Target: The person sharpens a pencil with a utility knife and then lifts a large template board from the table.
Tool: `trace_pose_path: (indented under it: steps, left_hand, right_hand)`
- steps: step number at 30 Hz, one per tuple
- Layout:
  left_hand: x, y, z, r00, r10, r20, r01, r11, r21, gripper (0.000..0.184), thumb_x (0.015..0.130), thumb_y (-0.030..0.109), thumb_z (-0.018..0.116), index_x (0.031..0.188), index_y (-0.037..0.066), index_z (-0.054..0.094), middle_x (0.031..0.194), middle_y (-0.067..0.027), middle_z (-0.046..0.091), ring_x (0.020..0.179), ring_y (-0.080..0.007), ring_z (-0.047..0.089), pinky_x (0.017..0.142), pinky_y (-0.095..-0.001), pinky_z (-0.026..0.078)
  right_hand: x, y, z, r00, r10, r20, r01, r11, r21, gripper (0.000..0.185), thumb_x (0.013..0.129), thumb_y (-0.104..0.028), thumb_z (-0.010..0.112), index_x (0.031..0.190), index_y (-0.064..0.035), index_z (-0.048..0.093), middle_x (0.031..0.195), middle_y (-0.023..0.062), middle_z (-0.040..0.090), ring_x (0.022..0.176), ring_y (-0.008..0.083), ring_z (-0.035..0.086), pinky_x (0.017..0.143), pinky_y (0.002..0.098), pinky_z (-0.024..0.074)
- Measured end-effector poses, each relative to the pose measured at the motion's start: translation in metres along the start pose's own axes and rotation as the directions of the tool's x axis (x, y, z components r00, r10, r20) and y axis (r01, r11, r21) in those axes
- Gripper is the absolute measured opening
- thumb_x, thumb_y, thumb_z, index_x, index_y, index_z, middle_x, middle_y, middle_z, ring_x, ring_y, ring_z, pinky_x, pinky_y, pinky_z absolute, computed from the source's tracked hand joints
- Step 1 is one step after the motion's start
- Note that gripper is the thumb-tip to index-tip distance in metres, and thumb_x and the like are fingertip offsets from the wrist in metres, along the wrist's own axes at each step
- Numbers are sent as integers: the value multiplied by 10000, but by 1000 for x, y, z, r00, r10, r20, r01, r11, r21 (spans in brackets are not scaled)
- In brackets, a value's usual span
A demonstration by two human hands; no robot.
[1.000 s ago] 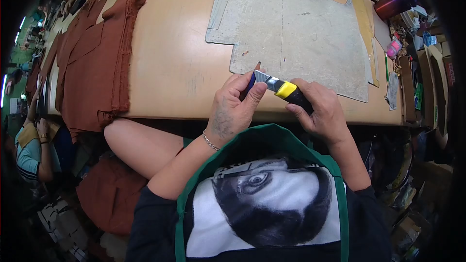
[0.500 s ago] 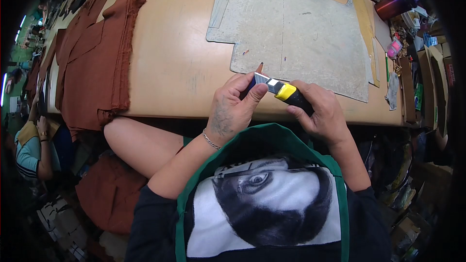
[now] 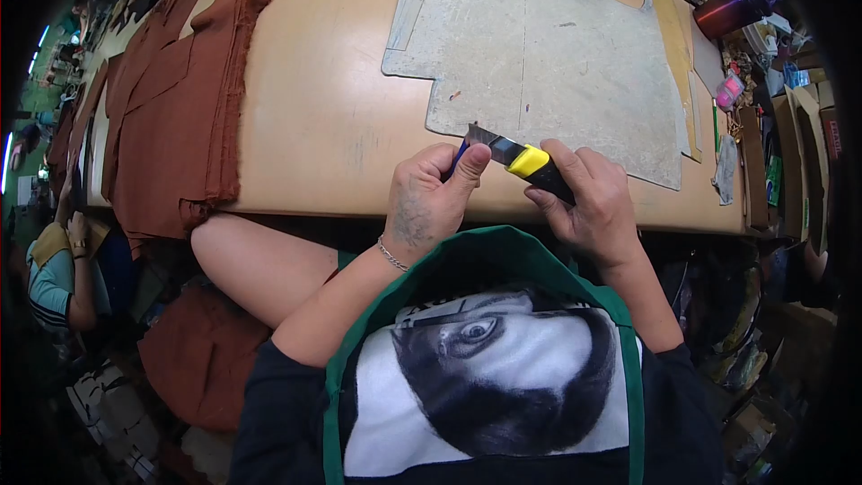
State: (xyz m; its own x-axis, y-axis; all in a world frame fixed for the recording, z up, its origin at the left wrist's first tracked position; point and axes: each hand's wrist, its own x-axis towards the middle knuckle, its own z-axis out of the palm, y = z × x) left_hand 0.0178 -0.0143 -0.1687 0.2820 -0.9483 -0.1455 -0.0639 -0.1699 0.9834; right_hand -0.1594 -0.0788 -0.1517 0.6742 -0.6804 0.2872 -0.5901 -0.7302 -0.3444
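My left hand point(image 3: 424, 196) is closed around a blue pencil point(image 3: 461, 159), its tip pointing up and away from me. Fingers wrapped round the black and yellow handle, my right hand point(image 3: 593, 204) grips a box cutter point(image 3: 532, 163). The cutter's blade is out and lies across the pencil's sharpened end, mostly covering it. My left thumb is beside the blade. Just beyond both hands, a large grey pattern template point(image 3: 575, 63) lies flat on the table point(image 3: 314, 108).
Reddish-brown fabric point(image 3: 171, 135) is stacked at the table's left, hanging over the front edge. A dark purple bottle point(image 3: 738, 3), a pink item point(image 3: 729, 88) and cardboard point(image 3: 799, 162) stand at the right. Another person's arm point(image 3: 83, 278) shows at far left.
The box cutter's blade has moved up and outward over the pencil's tip, which showed more before. Its angle has turned slightly, with my right hand shifting a little.
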Motion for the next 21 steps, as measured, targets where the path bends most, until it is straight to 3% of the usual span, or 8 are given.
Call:
trace_pose_path:
  steps: [1, 4, 8, 10, 13, 21]
  left_hand:
    - [-1, 2, -1, 999, -47, 15, 47, 999, -4, 452, 816, 429, 504, 635, 18, 555, 536, 39, 436, 537, -37, 351, 492, -192, 271]
    - [0, -4, 0, 998, 26, 51, -29, 997, 70, 497, 836, 463, 443, 653, 15, 557, 476, 48, 366, 503, -32, 327, 476, -185, 252]
    - [6, -4, -9, 967, -56, 249, 108, 973, -202, 396, 882, 357, 416, 901, -12, 558, 588, 37, 382, 525, -33, 348, 477, -170, 278]
    - [7, 1, -11, 947, -97, 306, 224, 883, -413, 359, 898, 284, 403, 1051, -23, 512, 671, 25, 396, 548, -36, 364, 484, -166, 304]
    - [6, -2, -14, 943, -54, 328, 181, 910, -373, 345, 899, 199, 394, 1166, -16, 426, 792, 5, 413, 594, -41, 394, 507, -166, 346]
    - [0, 3, -10, 956, -73, 283, 187, 896, -402, 295, 911, 181, 356, 1124, 3, 457, 746, 11, 437, 601, -20, 420, 535, -145, 372]
  right_hand:
    - [1, 1, 1, 999, 17, -33, -17, 1000, 15, 413, 689, -303, 642, 1018, -88, 515, 641, 79, 463, 555, 252, 491, 510, 357, 372]
    - [3, 7, 1, 993, 55, -108, -47, 996, 76, 409, 695, -284, 643, 1023, -79, 512, 664, 96, 486, 581, 263, 509, 524, 361, 383]
    - [3, 11, -3, 992, 62, -108, -48, 991, 127, 404, 710, -280, 632, 1034, -72, 510, 671, 118, 507, 602, 283, 530, 543, 373, 407]
    - [1, 13, -1, 993, 56, -100, -44, 992, 118, 404, 713, -287, 627, 1034, -72, 510, 665, 121, 507, 597, 287, 530, 538, 374, 409]
    - [0, 11, -1, 998, 56, -28, -51, 984, 173, 406, 717, -297, 621, 1037, -74, 509, 673, 125, 511, 608, 290, 534, 540, 368, 410]
    - [-1, 2, -1, 996, 16, 83, -27, 990, 137, 405, 715, -314, 620, 1018, -67, 513, 657, 122, 501, 585, 288, 521, 539, 372, 409]
